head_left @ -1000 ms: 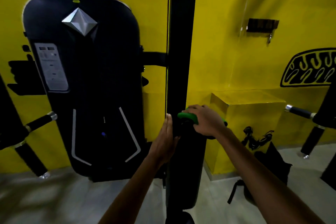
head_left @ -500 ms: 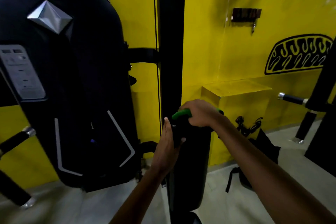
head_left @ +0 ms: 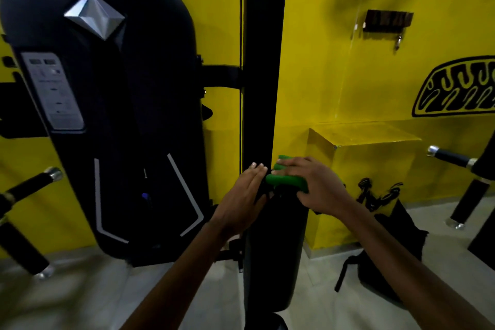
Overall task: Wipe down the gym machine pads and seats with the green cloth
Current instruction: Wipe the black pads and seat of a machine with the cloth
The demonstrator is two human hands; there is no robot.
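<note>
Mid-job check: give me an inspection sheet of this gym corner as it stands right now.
Surface: black upright pad on the black post; too dark to judge its cleanliness.
Job's things: green cloth bunched on the pad's top end.
Clutter: black backpack on the floor by the yellow box.
Hands: right hand presses the cloth down; left hand, fingers straight, rests against the pad's left side.
Cables: black cord coiled above the backpack.
Surroundings: yellow wall, black weight-stack shroud to the left, machine handles at both edges.
</note>
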